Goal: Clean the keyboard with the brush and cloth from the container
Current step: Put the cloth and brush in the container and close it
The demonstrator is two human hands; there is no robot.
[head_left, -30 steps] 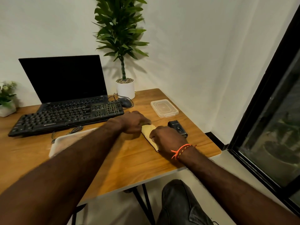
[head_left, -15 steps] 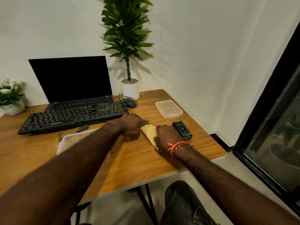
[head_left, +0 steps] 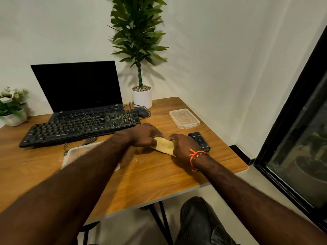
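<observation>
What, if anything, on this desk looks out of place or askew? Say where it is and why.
The external keyboard sits skewed, its far edge overlapping the open laptop. The container lid lies apart from the container under the left forearm. Pale specks dot the table near the cloth.

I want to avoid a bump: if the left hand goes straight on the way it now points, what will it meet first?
Probably the right hand. The left hand points to the right along the yellow cloth that both hands hold. Past it lies the small black device, though depth is unclear.
</observation>
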